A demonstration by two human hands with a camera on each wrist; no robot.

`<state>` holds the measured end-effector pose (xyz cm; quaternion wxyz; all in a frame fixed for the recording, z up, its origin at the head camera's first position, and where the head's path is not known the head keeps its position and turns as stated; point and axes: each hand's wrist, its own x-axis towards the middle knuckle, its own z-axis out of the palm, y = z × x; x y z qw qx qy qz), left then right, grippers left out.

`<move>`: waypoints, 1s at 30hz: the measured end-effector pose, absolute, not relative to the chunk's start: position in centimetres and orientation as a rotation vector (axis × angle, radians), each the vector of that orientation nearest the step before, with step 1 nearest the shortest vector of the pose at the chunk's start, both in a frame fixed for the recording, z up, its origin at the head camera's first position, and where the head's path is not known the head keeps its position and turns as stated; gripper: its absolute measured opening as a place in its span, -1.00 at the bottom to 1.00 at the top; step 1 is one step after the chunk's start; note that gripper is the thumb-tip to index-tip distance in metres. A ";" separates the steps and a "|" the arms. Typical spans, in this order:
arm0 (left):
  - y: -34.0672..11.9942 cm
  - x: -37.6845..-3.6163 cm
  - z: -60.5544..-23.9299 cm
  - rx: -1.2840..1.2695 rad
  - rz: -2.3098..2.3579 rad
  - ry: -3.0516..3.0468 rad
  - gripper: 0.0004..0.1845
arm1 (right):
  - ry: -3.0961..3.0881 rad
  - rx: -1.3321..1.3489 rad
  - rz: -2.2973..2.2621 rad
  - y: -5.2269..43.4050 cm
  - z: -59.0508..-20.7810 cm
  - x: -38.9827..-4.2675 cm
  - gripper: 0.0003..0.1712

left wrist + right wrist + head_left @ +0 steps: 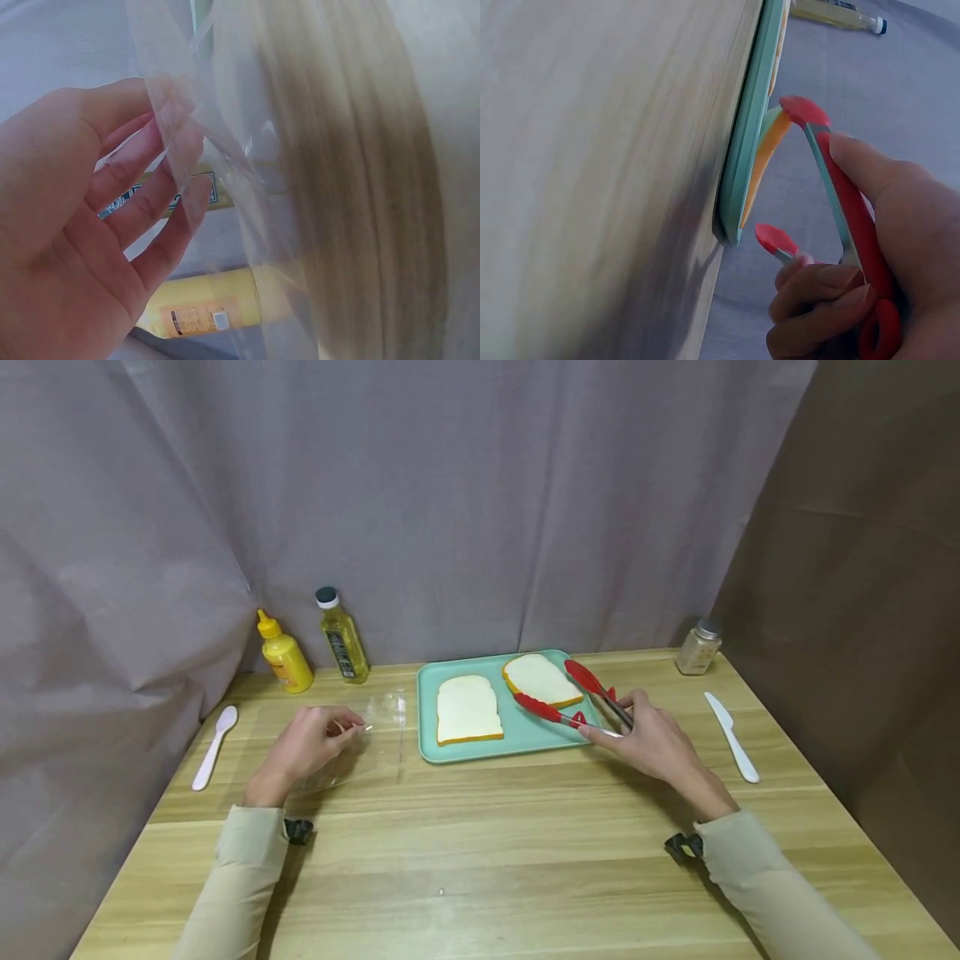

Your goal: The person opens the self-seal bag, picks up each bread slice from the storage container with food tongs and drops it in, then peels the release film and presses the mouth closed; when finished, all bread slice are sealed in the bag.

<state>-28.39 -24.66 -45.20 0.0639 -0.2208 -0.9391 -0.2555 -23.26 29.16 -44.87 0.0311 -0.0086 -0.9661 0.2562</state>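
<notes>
Our right hand (656, 739) grips red tongs (577, 697), arms apart, tips over the rear bread slice (542, 678) on the green tray (525, 739), which sits mid-bench w/ a 2nd slice (468, 708) beside it; our left hand (307, 747) pinches a clear plastic bag (375, 727) lying flat just left of the tray, prob. to keep its mouth handy. Mustard (283, 653) & oil bottle (342, 637) stand behind, spoon (214, 747) far left, knife (732, 736) & jar (698, 647) right; nothing sits btw tongs & bread.

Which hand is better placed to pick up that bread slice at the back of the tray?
The right hand, probably. It already grips the red tongs, whose open tips sit on either side of the back bread slice on the tray. The left hand is off to the side, pinching a clear plastic bag.
</notes>
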 end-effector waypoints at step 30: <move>-24.6 -28.5 -45.6 -0.707 -0.764 -2.827 -0.90 | -3.004 -0.106 0.714 25.2 -45.0 -23.2 0.12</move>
